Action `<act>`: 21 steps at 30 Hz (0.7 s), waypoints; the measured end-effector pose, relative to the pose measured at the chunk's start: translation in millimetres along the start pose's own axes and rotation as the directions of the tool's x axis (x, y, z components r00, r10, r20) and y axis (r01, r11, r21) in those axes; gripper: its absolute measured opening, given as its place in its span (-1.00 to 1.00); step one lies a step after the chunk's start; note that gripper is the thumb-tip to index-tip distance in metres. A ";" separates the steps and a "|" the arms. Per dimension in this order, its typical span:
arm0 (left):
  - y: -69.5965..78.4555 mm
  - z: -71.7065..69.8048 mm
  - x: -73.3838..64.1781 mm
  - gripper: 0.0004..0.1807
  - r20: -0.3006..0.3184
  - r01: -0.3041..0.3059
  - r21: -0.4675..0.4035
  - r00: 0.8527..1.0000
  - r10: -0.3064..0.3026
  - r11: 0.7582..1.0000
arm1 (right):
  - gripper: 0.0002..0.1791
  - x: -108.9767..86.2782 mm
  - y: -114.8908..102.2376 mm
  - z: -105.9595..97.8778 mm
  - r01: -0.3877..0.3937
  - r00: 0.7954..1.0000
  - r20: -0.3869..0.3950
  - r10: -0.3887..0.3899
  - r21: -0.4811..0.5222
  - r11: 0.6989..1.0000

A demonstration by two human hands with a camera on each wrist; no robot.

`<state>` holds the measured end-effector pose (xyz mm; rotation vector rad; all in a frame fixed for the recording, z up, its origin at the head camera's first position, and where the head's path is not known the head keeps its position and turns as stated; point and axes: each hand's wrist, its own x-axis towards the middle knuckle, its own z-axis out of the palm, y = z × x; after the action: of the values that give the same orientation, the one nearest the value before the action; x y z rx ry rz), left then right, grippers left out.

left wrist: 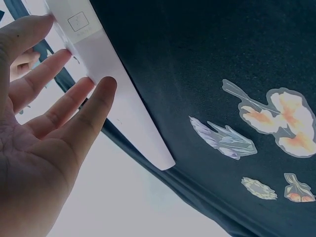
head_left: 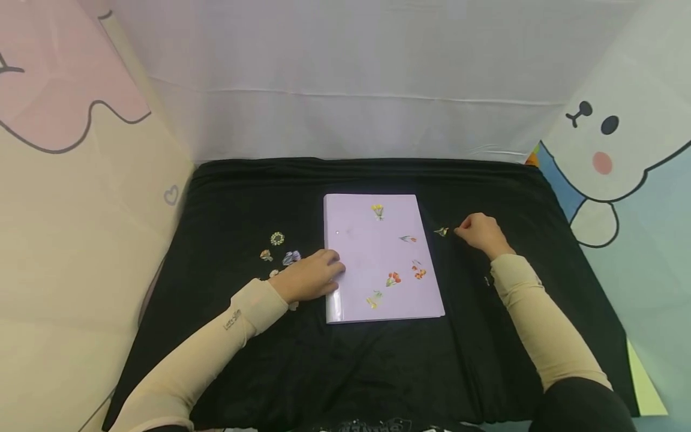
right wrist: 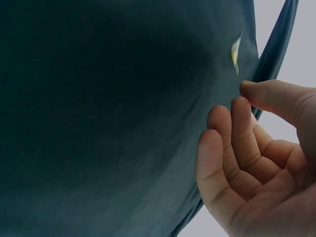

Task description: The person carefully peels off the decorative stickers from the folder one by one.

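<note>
Black cloth [head_left: 378,372] was spread beneath, likely as plain backing. Lilac folder [head_left: 369,252] was laid mid-cloth, its spine [left wrist: 136,123] touched by the left hand [head_left: 310,276], fingers loosely spread, likely for steadying. Right hand [head_left: 483,234] was held narrow, seemingly empty, just beside a loose sticker [head_left: 442,231].

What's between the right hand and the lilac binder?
One small yellowish sticker on the black cloth, between right hand and lilac binder; head view shows it.
</note>
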<state>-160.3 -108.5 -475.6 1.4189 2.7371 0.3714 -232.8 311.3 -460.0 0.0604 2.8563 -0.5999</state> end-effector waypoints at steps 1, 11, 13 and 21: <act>0.1 -0.2 -0.4 -0.69 -0.002 0.000 -0.003 1.000 0.000 1.000 | -0.69 -0.8 3.0 -2.4 -0.007 1.000 0.004 0.007 0.000 1.000; 0.5 -0.5 -0.2 -0.67 0.018 0.025 -0.016 1.000 -0.025 1.000 | -0.68 -1.3 6.0 -4.3 -0.015 1.000 0.011 0.015 0.002 1.000; 0.9 -0.5 -0.3 -0.68 0.020 0.026 -0.017 0.999 -0.026 1.000 | -0.67 0.5 3.5 -2.3 -0.005 1.000 0.011 0.005 0.003 1.000; 0.3 0.9 -0.6 -0.68 0.015 0.020 -0.015 1.000 -0.019 1.000 | -0.71 13.7 -30.5 9.0 0.039 0.999 -0.008 -0.039 0.006 0.999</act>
<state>-159.6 -108.7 -476.5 1.3847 2.7281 0.3782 -246.9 279.7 -459.1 0.0081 2.8691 -0.6180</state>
